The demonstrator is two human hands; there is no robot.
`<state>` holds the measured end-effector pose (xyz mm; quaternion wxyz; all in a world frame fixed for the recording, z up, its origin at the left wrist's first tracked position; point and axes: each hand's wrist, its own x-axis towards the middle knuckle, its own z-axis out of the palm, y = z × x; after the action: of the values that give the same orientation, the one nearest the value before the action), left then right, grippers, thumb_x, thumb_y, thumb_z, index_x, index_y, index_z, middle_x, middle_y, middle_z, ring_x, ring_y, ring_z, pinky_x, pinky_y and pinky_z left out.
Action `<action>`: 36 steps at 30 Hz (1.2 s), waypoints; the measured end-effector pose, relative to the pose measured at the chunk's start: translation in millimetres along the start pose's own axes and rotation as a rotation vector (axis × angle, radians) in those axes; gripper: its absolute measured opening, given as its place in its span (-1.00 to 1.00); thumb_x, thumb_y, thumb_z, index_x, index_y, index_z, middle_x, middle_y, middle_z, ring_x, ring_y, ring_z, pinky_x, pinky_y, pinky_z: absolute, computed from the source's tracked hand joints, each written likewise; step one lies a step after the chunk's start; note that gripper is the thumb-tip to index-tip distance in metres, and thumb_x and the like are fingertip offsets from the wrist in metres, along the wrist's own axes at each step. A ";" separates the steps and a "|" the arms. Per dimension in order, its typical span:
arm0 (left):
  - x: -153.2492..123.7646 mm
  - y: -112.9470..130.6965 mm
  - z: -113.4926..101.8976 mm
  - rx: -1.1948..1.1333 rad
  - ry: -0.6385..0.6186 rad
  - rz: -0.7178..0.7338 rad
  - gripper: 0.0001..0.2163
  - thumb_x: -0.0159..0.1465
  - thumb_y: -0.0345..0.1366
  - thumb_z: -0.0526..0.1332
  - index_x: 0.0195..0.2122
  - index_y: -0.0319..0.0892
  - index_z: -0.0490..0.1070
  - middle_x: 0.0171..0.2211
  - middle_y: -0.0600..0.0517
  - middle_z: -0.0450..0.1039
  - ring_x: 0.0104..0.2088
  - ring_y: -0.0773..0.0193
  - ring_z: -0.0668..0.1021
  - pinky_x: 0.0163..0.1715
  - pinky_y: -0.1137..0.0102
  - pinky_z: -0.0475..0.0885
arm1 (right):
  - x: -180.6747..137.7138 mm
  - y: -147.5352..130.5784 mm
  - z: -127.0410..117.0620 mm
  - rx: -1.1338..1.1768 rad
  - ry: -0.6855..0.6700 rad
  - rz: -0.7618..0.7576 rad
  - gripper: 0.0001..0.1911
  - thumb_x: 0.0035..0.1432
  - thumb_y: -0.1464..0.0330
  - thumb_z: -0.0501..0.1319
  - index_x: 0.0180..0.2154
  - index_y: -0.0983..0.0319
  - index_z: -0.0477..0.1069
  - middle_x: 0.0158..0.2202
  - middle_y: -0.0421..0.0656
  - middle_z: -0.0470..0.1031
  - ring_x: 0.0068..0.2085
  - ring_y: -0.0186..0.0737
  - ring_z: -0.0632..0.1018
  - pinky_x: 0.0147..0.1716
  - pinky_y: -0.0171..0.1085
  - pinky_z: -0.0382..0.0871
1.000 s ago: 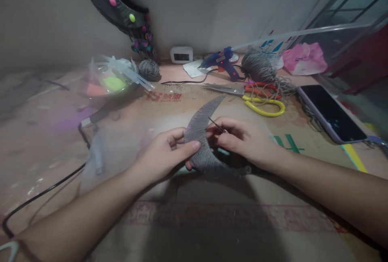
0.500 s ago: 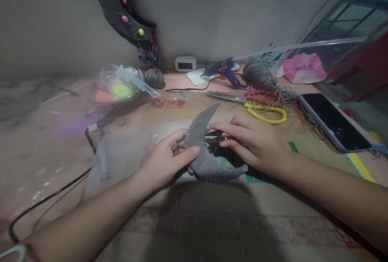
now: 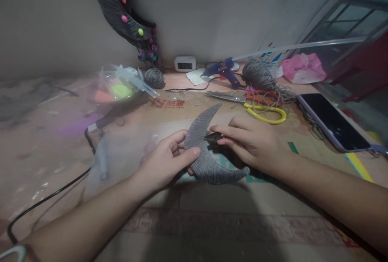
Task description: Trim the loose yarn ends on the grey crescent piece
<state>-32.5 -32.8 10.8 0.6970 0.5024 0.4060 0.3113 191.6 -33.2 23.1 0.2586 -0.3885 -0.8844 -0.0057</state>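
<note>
My left hand (image 3: 165, 161) grips a grey yarn-wrapped crescent (image 3: 203, 149) by its left edge, thumb on top, fingers curled behind. The crescent stands tilted over a cardboard sheet (image 3: 230, 213), one tip pointing up and away, the other to the right. My right hand (image 3: 251, 141) is closed on a small dark metal tool (image 3: 214, 136) whose tip touches the crescent's inner curve. What kind of tool it is I cannot make out.
Yellow-handled scissors (image 3: 263, 112) and orange-handled scissors (image 3: 239, 98) lie beyond my right hand, near a grey yarn bundle (image 3: 259, 74) and a blue glue gun (image 3: 222, 70). A phone (image 3: 332, 122) lies at right. A plastic bag of glue sticks (image 3: 121, 82), a yarn ball (image 3: 154, 77) and a decorated crescent (image 3: 121, 11) stand at back left.
My right hand lowered from beside the crescent onto the cardboard, and the tool in it went from upright to flat, its tip against the crescent. The view shifted slightly.
</note>
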 end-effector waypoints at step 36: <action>-1.5 -0.2 -0.6 -0.003 -0.040 -0.024 -0.69 0.10 -0.31 0.36 -0.13 -0.25 0.43 -0.46 0.09 0.44 -0.56 0.42 0.46 -0.59 0.55 0.39 | -3.4 2.2 4.3 0.092 0.013 0.014 -0.67 0.33 0.25 0.05 -0.05 0.25 0.49 -0.45 -0.15 0.38 -0.41 -0.29 0.40 -0.42 -0.31 0.20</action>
<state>-33.7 -33.9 10.8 0.7094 0.5024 0.3976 0.2936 193.1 -33.0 17.4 0.2820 -0.3824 -0.8792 0.0345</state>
